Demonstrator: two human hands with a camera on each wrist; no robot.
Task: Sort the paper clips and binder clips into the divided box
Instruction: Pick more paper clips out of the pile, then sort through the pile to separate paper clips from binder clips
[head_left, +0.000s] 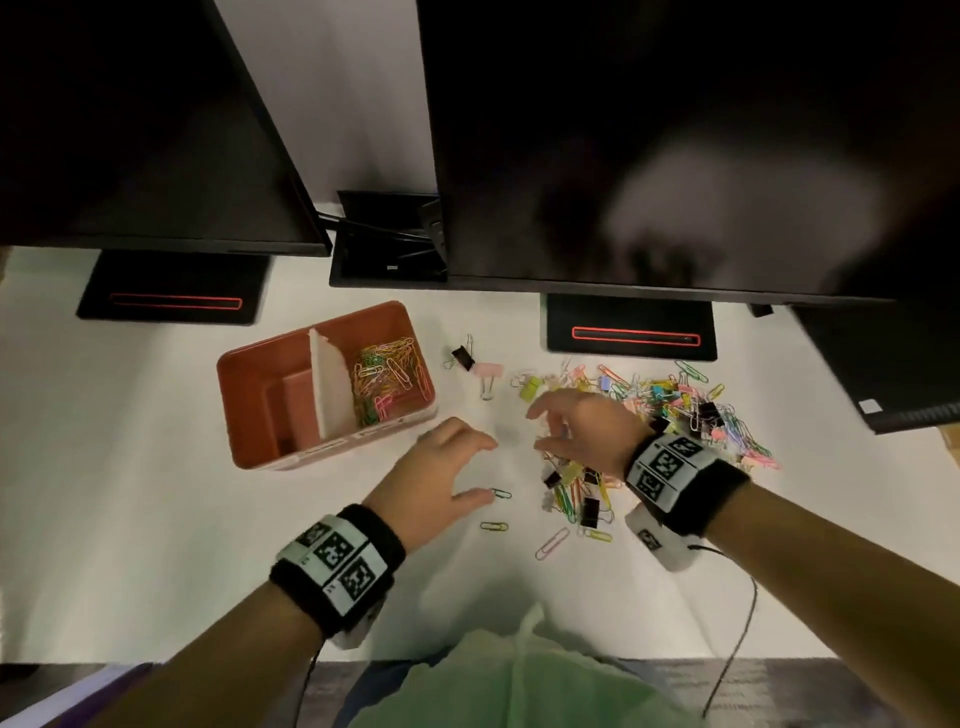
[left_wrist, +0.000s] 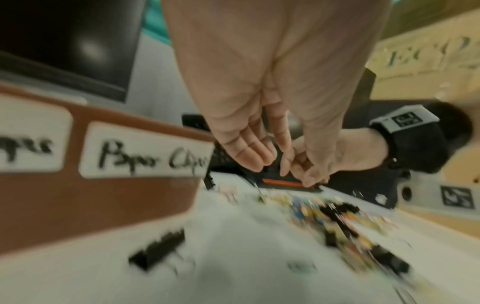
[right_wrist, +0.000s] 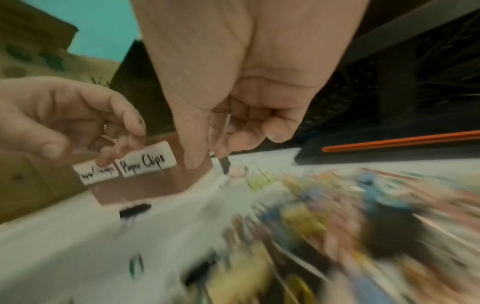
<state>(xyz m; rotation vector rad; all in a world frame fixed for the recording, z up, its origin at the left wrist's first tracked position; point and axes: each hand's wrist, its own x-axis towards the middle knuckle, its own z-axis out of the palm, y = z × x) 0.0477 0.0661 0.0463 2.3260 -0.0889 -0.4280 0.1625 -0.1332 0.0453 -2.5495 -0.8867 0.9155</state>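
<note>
The brown divided box (head_left: 332, 447) stands left of centre, and coloured paper clips (head_left: 384, 374) fill its right compartment, labelled "Paper Clips" (left_wrist: 153, 156). A mixed pile of paper clips and binder clips (head_left: 670, 405) lies to the right. My left hand (head_left: 480, 470) hovers palm down with relaxed, spread fingers, its thumb beside a green paper clip (head_left: 501, 493). It holds nothing that I can see. My right hand (head_left: 540, 428) hangs over the pile's left end with curled fingers (right_wrist: 233, 139). A thin metal sliver shows between them, too blurred to identify.
A black binder clip (head_left: 462, 357) and a pink binder clip (head_left: 487, 371) lie between box and pile. Loose paper clips (head_left: 551, 543) lie nearer me. Two dark monitors overhang the back of the white table, on stands (head_left: 631, 332). The table's front edge (head_left: 311, 660) is close.
</note>
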